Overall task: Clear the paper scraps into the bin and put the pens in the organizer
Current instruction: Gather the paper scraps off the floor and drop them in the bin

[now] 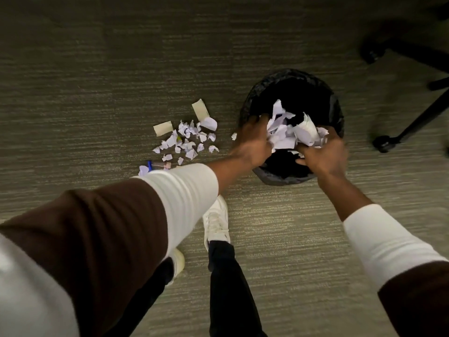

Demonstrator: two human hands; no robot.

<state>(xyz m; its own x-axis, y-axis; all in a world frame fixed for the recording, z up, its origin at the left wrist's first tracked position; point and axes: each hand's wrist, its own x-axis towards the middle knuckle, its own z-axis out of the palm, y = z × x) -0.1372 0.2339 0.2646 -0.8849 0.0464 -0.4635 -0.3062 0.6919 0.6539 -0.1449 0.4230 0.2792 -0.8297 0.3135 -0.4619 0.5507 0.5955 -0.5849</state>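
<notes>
A round black bin (337,110) with a dark liner stands on the carpet. Over its mouth my left hand (252,142) and my right hand (320,156) press a bundle of white paper scraps (291,135) between them. Left of the bin, several more torn white scraps (187,142) lie scattered on the floor, with two beige slips (200,109) at their far side. A blue pen (150,165) pokes out beside my left sleeve, mostly hidden. No organizer is in view.
Black chair legs with castors (384,142) stand right of the bin, and another castor (370,53) sits further back. My white shoe (216,220) and dark trouser legs are below my arms. Grey carpet stretches to the far left.
</notes>
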